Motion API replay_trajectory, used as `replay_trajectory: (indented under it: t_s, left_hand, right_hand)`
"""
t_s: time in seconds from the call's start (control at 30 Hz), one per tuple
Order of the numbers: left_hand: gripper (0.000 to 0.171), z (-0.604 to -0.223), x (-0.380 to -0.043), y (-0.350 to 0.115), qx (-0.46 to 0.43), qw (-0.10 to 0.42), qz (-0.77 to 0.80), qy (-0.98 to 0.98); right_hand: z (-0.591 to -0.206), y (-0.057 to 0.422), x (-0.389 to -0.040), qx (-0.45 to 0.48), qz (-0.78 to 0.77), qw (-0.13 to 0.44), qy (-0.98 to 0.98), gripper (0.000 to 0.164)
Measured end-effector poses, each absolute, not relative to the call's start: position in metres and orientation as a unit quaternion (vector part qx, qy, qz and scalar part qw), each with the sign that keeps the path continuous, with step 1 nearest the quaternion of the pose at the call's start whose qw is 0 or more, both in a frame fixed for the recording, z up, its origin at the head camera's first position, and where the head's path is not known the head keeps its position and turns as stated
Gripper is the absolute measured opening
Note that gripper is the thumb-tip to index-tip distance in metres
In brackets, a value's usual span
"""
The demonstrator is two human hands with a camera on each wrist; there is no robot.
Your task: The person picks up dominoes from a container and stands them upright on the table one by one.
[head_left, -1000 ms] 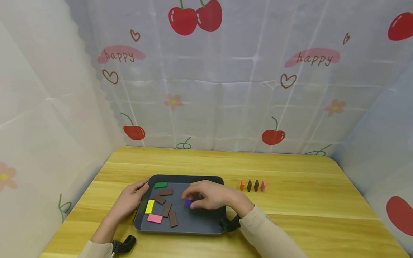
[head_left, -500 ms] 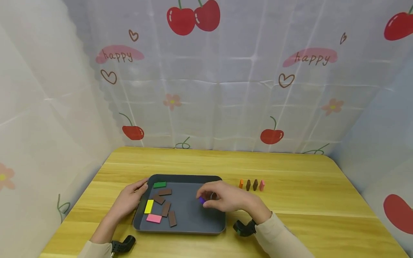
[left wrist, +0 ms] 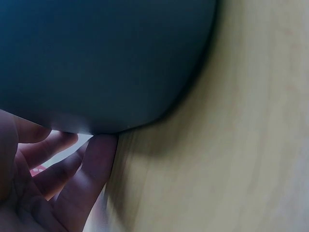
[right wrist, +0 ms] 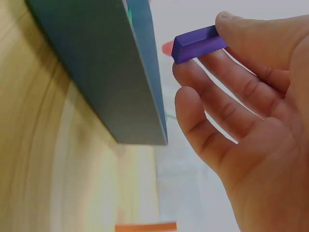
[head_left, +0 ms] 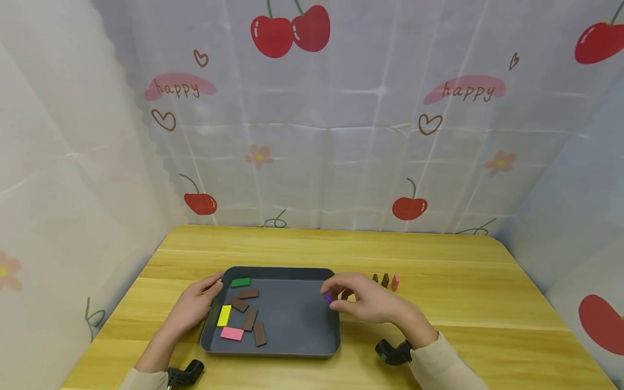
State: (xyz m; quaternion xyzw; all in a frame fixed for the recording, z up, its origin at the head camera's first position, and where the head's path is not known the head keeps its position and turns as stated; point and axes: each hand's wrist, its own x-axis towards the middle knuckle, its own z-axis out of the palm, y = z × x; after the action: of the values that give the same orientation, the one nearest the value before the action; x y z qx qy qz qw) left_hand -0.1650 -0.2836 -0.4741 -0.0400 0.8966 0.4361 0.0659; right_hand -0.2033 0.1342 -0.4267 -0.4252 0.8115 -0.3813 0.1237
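Observation:
A purple domino is pinched between the thumb and fingers of my right hand, above the right rim of a dark grey tray. My left hand holds the tray's left edge; in the left wrist view its fingers touch the outside of the tray wall. Inside the tray, toward its left side, lie a green domino, a yellow domino, a pink domino and several brown dominoes.
Right of the tray, two dark brown dominoes and a pink domino stand upright in a row on the wooden table. In the right wrist view an orange domino shows at the bottom edge. A printed curtain hangs behind the table.
My right hand has moved right with the purple domino, from over the tray's middle to its right rim, and now largely covers the orange domino. My left hand has stayed at the tray.

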Motion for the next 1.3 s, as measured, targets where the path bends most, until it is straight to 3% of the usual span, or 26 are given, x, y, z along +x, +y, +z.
replay_trajectory:
  t_s: [0.5, 0.9, 1.3]
  left_hand:
    - [0.055, -0.476, -0.165, -0.283, -0.041, 0.066, 0.431, 0.899]
    - [0.055, -0.476, -0.163, -0.282, -0.037, 0.060, 0.437, 0.897]
    - [0.055, -0.474, -0.164, -0.283, -0.033, 0.060, 0.435, 0.898]
  right_hand:
    - [-0.433, 0.177, -0.198, -0.403, -0.432, 0.087, 0.802, 0.026]
    - [-0.429, 0.228, -0.193, -0.311, -0.455, 0.096, 0.829, 0.023]
    - [-0.445, 0.272, -0.205, -0.249, -0.462, 0.032, 0.851, 0.025]
